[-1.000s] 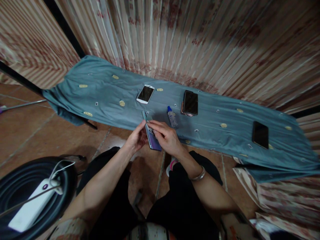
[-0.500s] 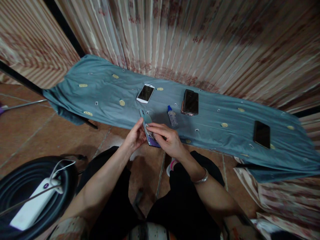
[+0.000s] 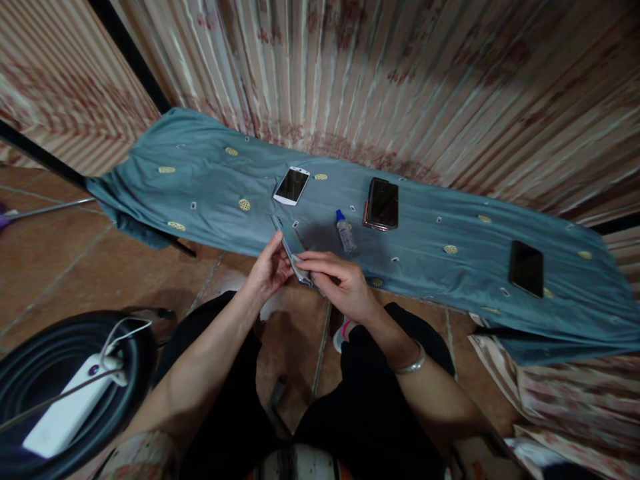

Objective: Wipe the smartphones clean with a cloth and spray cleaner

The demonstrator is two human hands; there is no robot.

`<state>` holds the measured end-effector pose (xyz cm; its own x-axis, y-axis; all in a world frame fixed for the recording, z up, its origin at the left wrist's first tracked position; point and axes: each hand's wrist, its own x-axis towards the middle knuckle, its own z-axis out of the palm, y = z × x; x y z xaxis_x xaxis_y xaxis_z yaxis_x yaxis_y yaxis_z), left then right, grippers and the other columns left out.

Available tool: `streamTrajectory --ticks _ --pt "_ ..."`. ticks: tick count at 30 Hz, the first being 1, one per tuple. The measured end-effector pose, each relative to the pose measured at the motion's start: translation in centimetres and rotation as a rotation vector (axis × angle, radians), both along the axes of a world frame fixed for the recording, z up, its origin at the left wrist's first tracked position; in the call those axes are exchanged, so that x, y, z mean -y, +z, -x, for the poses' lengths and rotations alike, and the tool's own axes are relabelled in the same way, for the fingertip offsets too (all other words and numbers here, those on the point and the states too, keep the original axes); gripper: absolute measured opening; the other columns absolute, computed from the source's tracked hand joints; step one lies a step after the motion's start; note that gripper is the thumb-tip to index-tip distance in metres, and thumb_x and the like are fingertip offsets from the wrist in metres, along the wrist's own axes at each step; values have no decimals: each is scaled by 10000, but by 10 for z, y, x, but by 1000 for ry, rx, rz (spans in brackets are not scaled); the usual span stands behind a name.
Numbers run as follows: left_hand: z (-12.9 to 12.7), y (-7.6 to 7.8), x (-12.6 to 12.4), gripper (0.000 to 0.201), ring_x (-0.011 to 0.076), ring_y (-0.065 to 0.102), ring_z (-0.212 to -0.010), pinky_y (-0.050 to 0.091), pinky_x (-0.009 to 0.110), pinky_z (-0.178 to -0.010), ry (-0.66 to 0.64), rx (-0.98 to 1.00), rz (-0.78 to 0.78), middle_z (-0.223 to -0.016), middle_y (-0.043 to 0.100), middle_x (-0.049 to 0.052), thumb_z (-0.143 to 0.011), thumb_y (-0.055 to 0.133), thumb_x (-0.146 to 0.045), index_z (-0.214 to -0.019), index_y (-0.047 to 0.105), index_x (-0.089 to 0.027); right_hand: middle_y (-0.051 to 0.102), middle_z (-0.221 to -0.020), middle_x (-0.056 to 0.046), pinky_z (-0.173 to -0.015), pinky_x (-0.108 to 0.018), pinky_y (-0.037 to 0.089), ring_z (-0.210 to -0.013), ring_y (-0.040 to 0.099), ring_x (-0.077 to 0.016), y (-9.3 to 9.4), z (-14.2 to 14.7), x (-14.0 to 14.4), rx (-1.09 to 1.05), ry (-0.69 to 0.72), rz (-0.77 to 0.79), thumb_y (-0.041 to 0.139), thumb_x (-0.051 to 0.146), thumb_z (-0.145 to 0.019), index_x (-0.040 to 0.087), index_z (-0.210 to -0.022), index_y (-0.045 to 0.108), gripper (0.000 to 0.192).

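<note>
My left hand holds a slim smartphone by its long edge, tilted steeply, thumb along the side. Closed over the phone's lower part, my right hand presses a small grey cloth against it; the fingers partly hide the cloth. A clear small bottle with a blue cap lies just beyond my right hand. Farther back rests a white smartphone, screen up.
On the blue-green cloth-covered bench lie a stack of dark phones and, far right, a black phone. A pleated curtain hangs behind. At lower left are a coiled black hose and a white power strip.
My right hand has slid slightly down and right along the phone with the cloth. The phone has tilted more edge-on, its top shifting a little left.
</note>
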<state>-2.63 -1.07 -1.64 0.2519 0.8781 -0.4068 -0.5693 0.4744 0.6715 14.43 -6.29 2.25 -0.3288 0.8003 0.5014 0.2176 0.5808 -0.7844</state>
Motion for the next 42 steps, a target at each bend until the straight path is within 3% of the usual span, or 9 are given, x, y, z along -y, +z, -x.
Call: streamTrajectory --ticks 13,19,24,31,42 --pt "9 -1 -6 389 221 733 -818 595 353 -793 97 46 -3 -830 752 72 -829 680 -510 -982 700 -152 768 -1140 -48 -969 -325 559 -1061 720 -149 -4 -3 0 -48 -13 89 516 95 -892 250 -1009 761 313" --pt "11 7 -6 380 189 722 -729 602 340 -783 127 53 11 -788 744 50 -856 657 -497 -1010 699 -153 770 -1131 -46 -971 -339 559 -1055 722 -160 -10 -7 -2 -42 -30 123 524 98 -883 256 -1001 769 314" --pt "9 12 -5 348 211 738 -784 602 350 -808 149 53 -1 -772 745 53 -864 639 -486 -945 695 -153 771 -1125 -37 -973 -323 554 -1060 720 -157 -15 -9 -4 -28 -51 158 528 93 -865 254 -992 774 321" --pt "8 11 -3 421 254 745 -919 602 363 -836 89 36 -69 -865 772 85 -808 674 -554 -940 693 -154 769 -1134 -42 -990 -325 543 -1075 715 -161 -21 -10 -8 -16 -74 180 532 107 -863 251 -993 781 316" --pt "1 9 3 366 289 733 -985 591 404 -866 3 -3 -86 -878 773 94 -789 690 -500 -938 704 -166 757 -1165 -56 -1008 -351 543 -1105 706 -184 -29 -9 -13 24 -121 167 532 125 -880 258 -1029 782 320"
